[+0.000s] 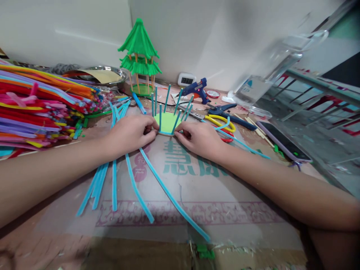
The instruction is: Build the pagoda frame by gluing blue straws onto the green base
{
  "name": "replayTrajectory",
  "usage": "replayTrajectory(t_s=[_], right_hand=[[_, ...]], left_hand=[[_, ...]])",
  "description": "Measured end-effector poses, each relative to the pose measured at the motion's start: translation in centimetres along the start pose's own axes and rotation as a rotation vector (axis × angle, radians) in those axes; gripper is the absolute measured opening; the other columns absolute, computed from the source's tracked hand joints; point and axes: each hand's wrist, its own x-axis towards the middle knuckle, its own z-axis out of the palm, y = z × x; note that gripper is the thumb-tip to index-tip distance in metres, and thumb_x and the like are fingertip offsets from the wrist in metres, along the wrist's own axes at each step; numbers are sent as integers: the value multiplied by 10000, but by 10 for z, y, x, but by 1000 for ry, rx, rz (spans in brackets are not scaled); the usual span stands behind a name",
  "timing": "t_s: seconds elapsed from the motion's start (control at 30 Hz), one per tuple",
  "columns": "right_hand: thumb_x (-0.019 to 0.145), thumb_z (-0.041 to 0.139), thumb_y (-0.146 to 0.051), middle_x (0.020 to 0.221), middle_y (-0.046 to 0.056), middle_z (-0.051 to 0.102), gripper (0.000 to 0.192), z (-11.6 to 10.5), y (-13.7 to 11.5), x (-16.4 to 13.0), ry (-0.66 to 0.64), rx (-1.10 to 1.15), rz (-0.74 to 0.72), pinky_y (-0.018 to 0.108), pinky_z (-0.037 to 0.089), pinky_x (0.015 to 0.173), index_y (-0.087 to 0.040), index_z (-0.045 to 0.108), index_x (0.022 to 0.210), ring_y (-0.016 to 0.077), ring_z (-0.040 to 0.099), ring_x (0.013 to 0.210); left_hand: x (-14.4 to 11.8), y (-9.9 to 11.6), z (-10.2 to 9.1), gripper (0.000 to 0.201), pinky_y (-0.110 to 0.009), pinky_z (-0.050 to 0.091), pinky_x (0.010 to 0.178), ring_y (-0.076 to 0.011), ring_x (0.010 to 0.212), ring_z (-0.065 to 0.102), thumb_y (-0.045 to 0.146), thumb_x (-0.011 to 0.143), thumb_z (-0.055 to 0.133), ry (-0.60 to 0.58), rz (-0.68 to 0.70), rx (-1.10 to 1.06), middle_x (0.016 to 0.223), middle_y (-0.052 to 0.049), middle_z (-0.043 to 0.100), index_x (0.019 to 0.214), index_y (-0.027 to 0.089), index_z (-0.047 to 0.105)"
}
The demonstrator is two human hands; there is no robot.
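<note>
A light green disc (168,120) stands in the middle of the table with several upright blue posts (166,98) around its edge. A blue pipe cleaner (166,133) runs along its front rim. At the left end of that strip my left hand (128,135) is closed, thumb and index finger pinched at the rim. My right hand (199,138) pinches the front right of the same rim, near a post. The fingertips partly hide the strip's ends. Several loose blue pipe cleaners (168,193) lie under and in front of my left hand.
Bundles of coloured pipe cleaners (42,108) fill the left. Behind stand a green pagoda model (140,45), a metal bowl (108,75) and a small digital clock (186,79). To the right are a blue glue gun (195,90), scissors (222,123), pliers (230,114) and a phone (284,140).
</note>
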Motion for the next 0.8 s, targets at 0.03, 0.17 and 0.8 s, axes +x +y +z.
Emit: replayTrajectory(t_s=[0.03, 0.17, 0.8], right_hand=[[958, 519, -348, 775, 45, 731, 283, -1, 0, 0, 2, 9, -6, 282, 330, 628, -178, 738, 1014, 174, 623, 686], [938, 547, -360, 751, 38, 720, 277, -3, -1, 0, -4, 22, -11, 282, 328, 627, -179, 740, 1017, 175, 617, 685], [964, 550, -346, 759, 32, 719, 253, -1, -1, 2, -44, -12, 39, 272, 297, 611, -196, 743, 1029, 175, 609, 691]], left_hand=[[0, 1, 0, 315, -306, 430, 673, -209, 781, 676, 330, 839, 499, 2, 3, 6, 872, -34, 752, 993, 206, 743], [-1, 1, -1, 308, -304, 429, 670, -206, 774, 672, 340, 833, 512, 8, 11, 9, 858, -35, 745, 984, 201, 741], [0, 1, -1, 314, -308, 429, 686, -213, 790, 667, 362, 876, 497, -14, -10, -14, 881, -49, 755, 994, 203, 740]])
